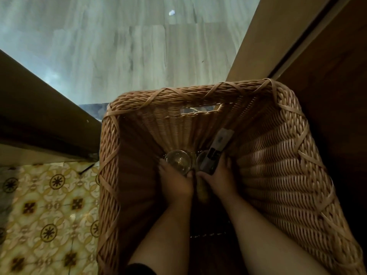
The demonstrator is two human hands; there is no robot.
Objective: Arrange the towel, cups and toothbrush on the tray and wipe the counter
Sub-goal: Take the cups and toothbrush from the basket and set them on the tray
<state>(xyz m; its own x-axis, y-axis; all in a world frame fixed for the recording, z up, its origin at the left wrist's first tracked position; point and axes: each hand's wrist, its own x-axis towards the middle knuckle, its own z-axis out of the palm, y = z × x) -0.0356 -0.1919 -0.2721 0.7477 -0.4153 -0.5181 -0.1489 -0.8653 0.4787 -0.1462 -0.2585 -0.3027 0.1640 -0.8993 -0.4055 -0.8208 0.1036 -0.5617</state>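
Cup (177, 160) against left-hand fingers (164, 165)

Pale grey wood-grain flooring (127, 52) is seen across the far part of the scene, with a small white scrap (171, 12) lying on it. Patterned yellow tiles (47, 215) with dark floral motifs are laid at the near left. Dark wooden furniture edges are seen at the left (39, 116) and right (327, 66), dimly lit.

Second glass (201, 159) mostly hidden behind packet (215, 150), perhaps toothbrush.
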